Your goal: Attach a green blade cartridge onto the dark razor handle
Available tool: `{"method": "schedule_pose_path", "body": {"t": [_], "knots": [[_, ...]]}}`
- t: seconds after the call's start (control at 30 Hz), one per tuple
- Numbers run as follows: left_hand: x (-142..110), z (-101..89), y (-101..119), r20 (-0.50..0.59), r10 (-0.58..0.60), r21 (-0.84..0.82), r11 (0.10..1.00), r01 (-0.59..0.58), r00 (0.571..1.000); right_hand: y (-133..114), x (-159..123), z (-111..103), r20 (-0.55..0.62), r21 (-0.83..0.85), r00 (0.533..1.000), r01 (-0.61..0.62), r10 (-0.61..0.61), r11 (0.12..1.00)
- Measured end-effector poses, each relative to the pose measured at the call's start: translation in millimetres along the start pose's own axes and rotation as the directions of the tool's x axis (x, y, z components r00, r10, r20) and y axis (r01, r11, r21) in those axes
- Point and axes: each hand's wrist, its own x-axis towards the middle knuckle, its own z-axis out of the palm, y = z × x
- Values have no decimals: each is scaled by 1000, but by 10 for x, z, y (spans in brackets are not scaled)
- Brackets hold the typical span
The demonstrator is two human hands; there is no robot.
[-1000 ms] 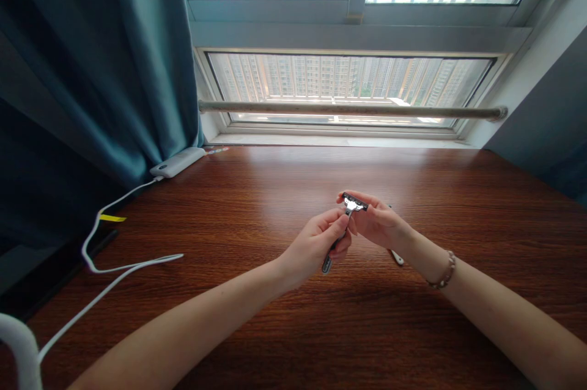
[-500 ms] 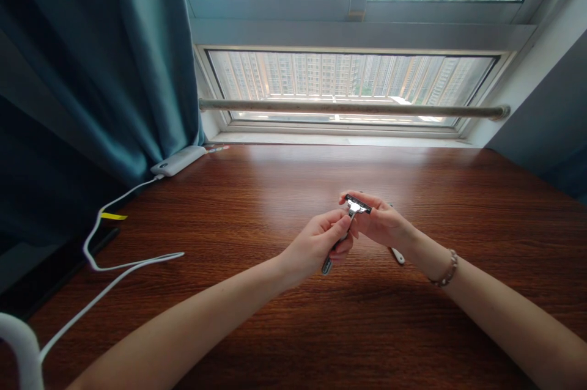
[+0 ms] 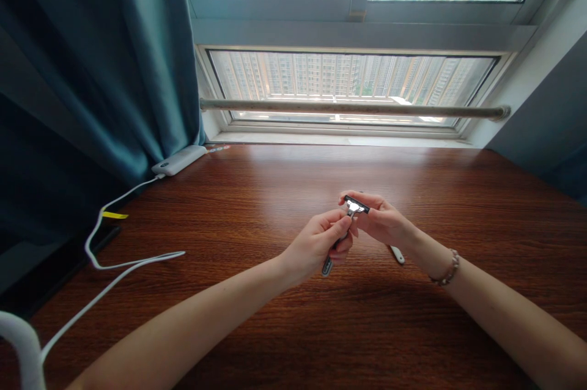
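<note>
A razor (image 3: 356, 206) with a silver neck, a dark, wide head and a dark handle is held tilted above the table. My left hand (image 3: 318, 237) is closed around its handle, thumb on top near the neck, and the handle's end sticks out below the fingers. My right hand (image 3: 385, 222) grips the razor's head at its two ends between fingertips and thumb. Beneath the right wrist lies a slim object with a white, rounded end (image 3: 398, 257); most of it is hidden by the hand.
The brown wooden table (image 3: 284, 329) reaches back to a window (image 3: 353, 84) with a metal rail (image 3: 348, 109). At the left are a blue curtain (image 3: 137, 72), a white power-bank-like block (image 3: 180, 161), its white cable (image 3: 137, 264) and a yellow strip (image 3: 114, 216).
The razor's head has shifted very slightly to the left between my fingers. Both hands keep the same hold.
</note>
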Motion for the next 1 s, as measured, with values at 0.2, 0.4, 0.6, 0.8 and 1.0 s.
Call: {"method": "schedule_pose_path", "body": {"t": [0.2, 0.4, 0.6, 0.8, 1.0], "knots": [[-15, 10, 13, 6, -5, -3, 1000, 5, 1000, -32, 4, 29, -8, -19, 1000, -2, 2, 1000], [-21, 2, -11, 5, 20, -35, 999, -20, 1000, -78, 5, 92, -27, -40, 999, 34, -35, 999], [-33, 3, -14, 22, 17, -45, 999, -16, 1000, -103, -4, 146, -71, -53, 997, 37, -40, 998], [-9, 0, -49, -9, 34, -52, 998, -34, 999, -19, 5, 98, -107, 21, 992, 63, -61, 998], [-12, 20, -64, -14, 35, -73, 997, -36, 999, -20, 6, 109, -88, 48, 994, 76, -71, 996]]}}
